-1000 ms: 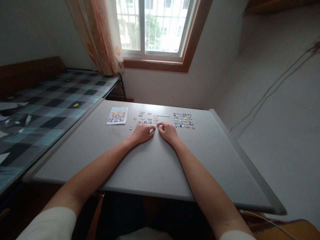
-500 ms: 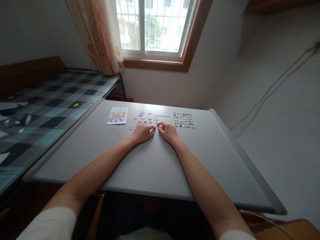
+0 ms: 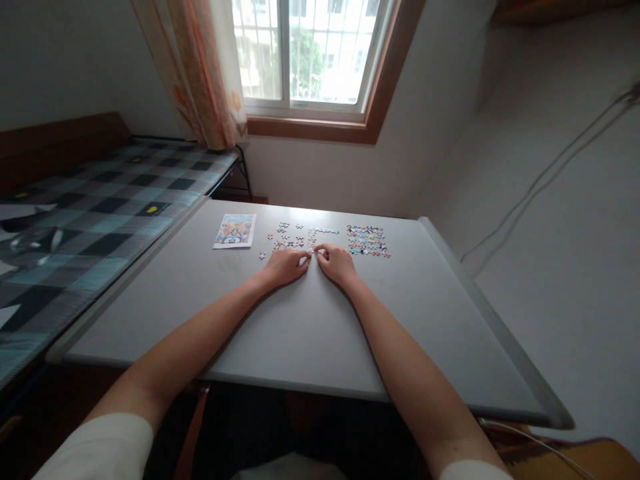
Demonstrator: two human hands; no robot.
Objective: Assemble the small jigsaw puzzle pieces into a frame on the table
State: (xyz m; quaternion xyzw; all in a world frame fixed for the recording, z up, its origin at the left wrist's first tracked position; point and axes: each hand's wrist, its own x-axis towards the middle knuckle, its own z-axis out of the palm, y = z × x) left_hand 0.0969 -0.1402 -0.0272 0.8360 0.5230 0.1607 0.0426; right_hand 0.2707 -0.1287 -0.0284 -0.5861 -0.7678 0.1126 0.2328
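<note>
Both my hands rest on a grey table (image 3: pixel 310 333), fingertips meeting near its far middle. My left hand (image 3: pixel 286 266) and my right hand (image 3: pixel 337 264) are curled, pinching tiny jigsaw pieces (image 3: pixel 313 251) between them; which hand holds which piece is too small to tell. Just beyond the fingers lies a short joined strip of pieces (image 3: pixel 320 233). Loose scattered pieces (image 3: pixel 286 238) lie to the left of it. A dense patch of coloured pieces (image 3: pixel 367 241) lies to the right. A small reference picture card (image 3: pixel 235 231) sits further left.
A bed with a checked cover (image 3: pixel 95 213) runs along the table's left side. Behind the table are a window (image 3: pixel 310 53), a curtain (image 3: pixel 200 67) and a white wall with a cable (image 3: pixel 545 173) on the right.
</note>
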